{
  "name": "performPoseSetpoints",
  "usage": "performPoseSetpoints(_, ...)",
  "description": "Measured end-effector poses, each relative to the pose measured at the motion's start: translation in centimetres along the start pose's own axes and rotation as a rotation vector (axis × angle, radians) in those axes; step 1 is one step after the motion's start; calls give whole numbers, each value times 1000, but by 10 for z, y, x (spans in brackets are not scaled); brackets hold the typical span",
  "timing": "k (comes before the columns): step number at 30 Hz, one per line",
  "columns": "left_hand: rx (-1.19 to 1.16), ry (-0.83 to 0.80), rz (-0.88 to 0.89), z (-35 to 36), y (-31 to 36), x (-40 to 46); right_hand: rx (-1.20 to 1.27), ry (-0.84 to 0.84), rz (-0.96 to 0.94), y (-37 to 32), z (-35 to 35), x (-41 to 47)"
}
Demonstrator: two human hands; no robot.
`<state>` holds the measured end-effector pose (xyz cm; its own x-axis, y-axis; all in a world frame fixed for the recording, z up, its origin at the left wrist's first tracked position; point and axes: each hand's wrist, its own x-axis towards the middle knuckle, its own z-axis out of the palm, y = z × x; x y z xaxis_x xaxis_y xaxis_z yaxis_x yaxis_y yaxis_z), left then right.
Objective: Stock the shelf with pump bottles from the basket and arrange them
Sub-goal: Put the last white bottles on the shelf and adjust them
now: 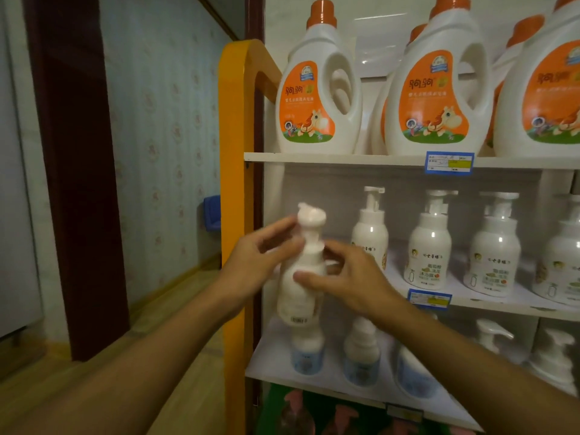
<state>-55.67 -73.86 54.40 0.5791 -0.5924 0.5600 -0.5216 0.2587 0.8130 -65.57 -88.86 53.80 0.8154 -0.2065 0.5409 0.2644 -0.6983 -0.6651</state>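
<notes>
A white pump bottle (301,287) is held in the air in front of the left end of the middle shelf (489,304). My left hand (254,262) grips its neck from the left, fingers near the pump head. My right hand (348,277) wraps the body from the right, thumb across the front. Several matching white pump bottles (430,243) stand in a row on the middle shelf to the right. The basket is out of view.
Large white detergent jugs (317,98) with orange caps fill the top shelf. The lower shelf holds pump bottles with blue labels (309,350). An orange shelf frame (232,183) rises at the left, with a dark door frame (78,183) and wallpapered wall beyond.
</notes>
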Motion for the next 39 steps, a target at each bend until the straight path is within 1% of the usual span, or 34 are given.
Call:
performPoseSetpoints(2, 74, 99, -27, -18, -5, 2, -35, 117, 32, -6, -9, 19)
performPoseSetpoints(4, 109, 161, -65, -33, -16, -3, -31, 173, 85, -10, -17, 39)
performPoseSetpoints(7, 107, 158, -127, -47, -32, -16, -65, 158, 166, -7, -24, 64)
performPoseSetpoints(10, 140, 123, -139, -51, -45, -25, -119, 158, 243, 2, -20, 82)
performPoseSetpoints(14, 169, 142, -157, -55, -57, -29, -120, 159, 315, 17, -7, 95)
performPoseSetpoints(17, 170, 118, -174, -57, -66, -32, -101, 160, 335, 26, -5, 103)
performPoseSetpoints(22, 143, 79, -212, -55, -75, -39, -41, 48, 353, 26, -2, 110)
performPoseSetpoints(24, 126, 84, -224, -55, -75, -40, -48, 54, 355, 27, 0, 111)
performPoseSetpoints(30, 111, 80, -227, -55, -72, -42, -223, 162, 318, 30, 3, 108)
performPoseSetpoints(33, 119, 85, -227, -55, -72, -43, -214, 143, 306, 30, 2, 109)
performPoseSetpoints(37, 102, 102, -236, -55, -75, -43, -144, 100, 310, 31, 5, 109)
performPoseSetpoints(39, 96, 96, -246, -53, -75, -43, -169, 82, 313, 33, 9, 109)
